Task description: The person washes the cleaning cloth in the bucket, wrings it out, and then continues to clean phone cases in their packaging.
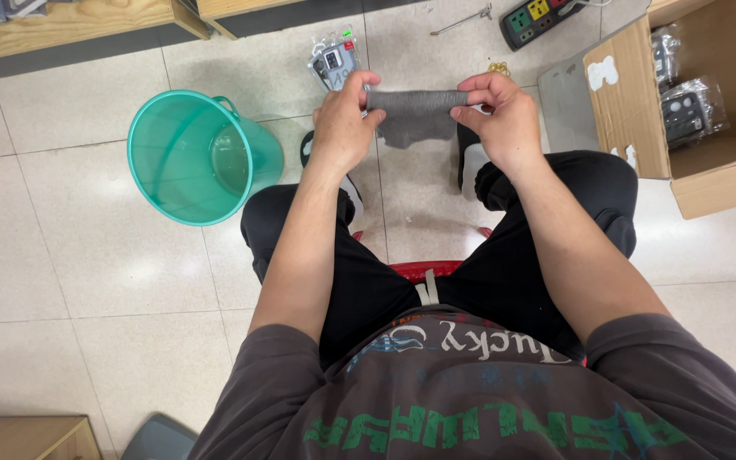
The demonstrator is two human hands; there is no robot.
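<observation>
- Both forearms reach forward over the knees; the left hand (344, 126) and right hand (498, 115) each pinch one end of a grey cloth (415, 115), fingers curled shut on it, stretching it taut between them above the tiled floor.
- One teal bucket (189, 158) stands at 9 o'clock from the cloth; one cardboard box (641, 102) at 3 o'clock; one power strip (538, 19) at 1 o'clock.
- A packaged item (334, 61) at 11 o'clock is partly covered by the left hand; the box's wrapped contents are hard to make out.
</observation>
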